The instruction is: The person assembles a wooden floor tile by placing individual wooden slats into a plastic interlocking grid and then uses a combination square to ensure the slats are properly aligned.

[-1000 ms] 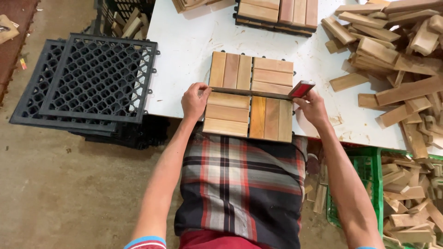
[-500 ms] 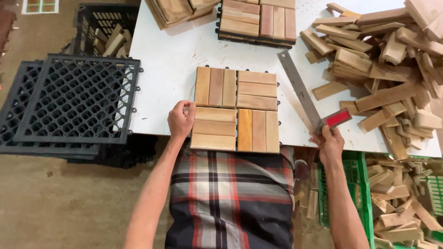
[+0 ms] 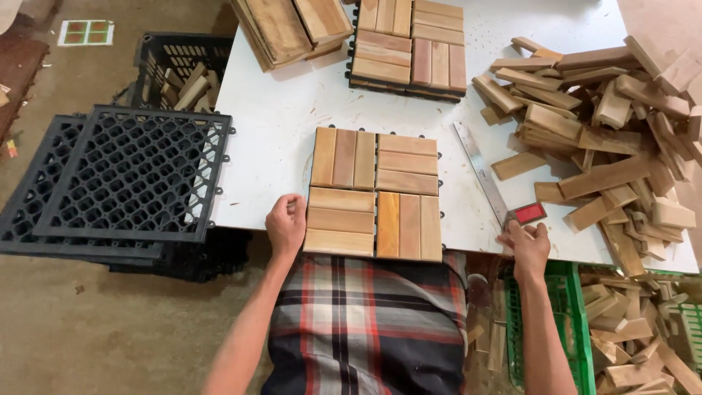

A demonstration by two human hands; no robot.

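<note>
Crates flank the white table [image 3: 292, 110]: a black one [image 3: 164, 62] far left, a green one [image 3: 567, 322] near right. Wooden tile [image 3: 375, 194] lies at the near edge, left hand [image 3: 286, 225] curled against its side. Right hand [image 3: 528, 245] now rests fingers on the red-handled metal ruler [image 3: 491, 183], which was lifted earlier.

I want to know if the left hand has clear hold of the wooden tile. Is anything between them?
Nothing visible does: the left hand rests directly against the left edge of the wooden tile on the white table. The right hand is off to the side, at the metal ruler.
</note>
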